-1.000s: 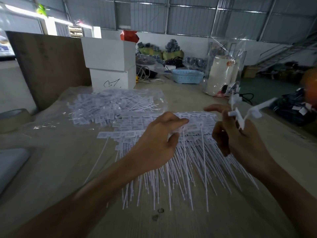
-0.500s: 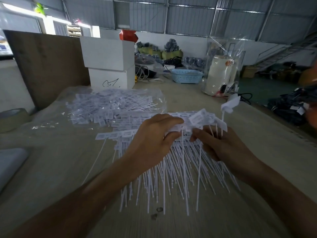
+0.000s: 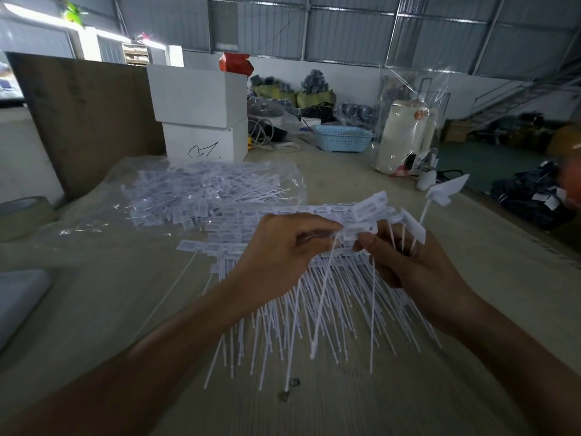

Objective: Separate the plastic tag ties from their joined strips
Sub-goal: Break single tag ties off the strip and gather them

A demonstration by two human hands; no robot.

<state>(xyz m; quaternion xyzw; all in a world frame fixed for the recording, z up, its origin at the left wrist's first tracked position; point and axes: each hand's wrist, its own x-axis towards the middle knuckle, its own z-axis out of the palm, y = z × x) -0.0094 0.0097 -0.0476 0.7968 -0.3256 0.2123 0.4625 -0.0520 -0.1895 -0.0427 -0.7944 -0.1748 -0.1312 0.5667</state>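
Note:
A joined strip of white plastic tag ties point(image 3: 317, 297) lies fanned out on the table, label heads far, thin tails toward me. My left hand point(image 3: 276, 256) pinches the strip's heads at its raised right end. My right hand point(image 3: 408, 262) pinches the neighbouring tie's head point(image 3: 361, 229) just right of the left fingertips and also grips several loose ties point(image 3: 440, 196) whose heads stick up above the fist. One tie's tail hangs down from the pinch point.
A clear plastic bag of more tag ties point(image 3: 201, 196) lies at the far left. Two stacked white boxes point(image 3: 201, 118) stand behind it. A blue basket point(image 3: 342, 138), a bagged white roll point(image 3: 405, 136) and a tape roll point(image 3: 22, 215) sit around the table.
My right hand, raised a second ago with loose ties, came down to the strip and met my left hand. Both have now lifted the strip's right end slightly.

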